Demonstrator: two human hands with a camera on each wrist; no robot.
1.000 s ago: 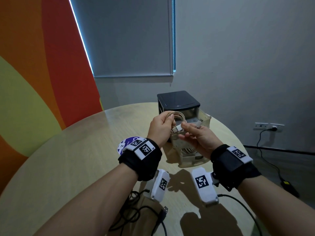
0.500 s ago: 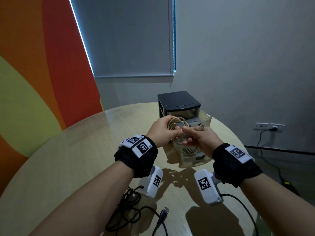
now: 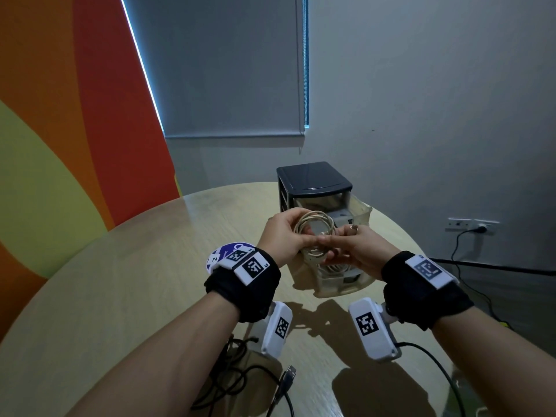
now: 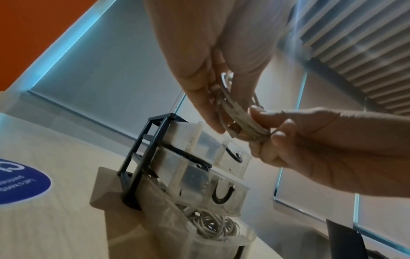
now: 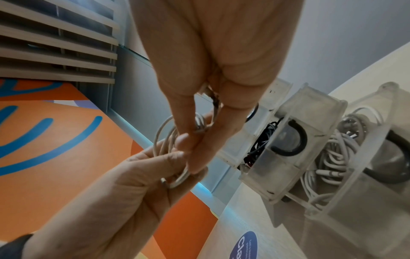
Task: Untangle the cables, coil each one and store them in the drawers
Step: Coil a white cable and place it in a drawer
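While both hands (image 3: 319, 242) pinch the white cable (image 3: 314, 228), we keep its loops tight and tuck the end.

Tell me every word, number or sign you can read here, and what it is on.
"Cla": start of a white word on the round blue sticker stuck on the table, cut off by the picture's edge.
"Z": on the same sticker's white edge, seen from the head.
Smaller print on the sticker: too blurred to read.
Square black-and-white code tags on the wristbands: patterns, no words.
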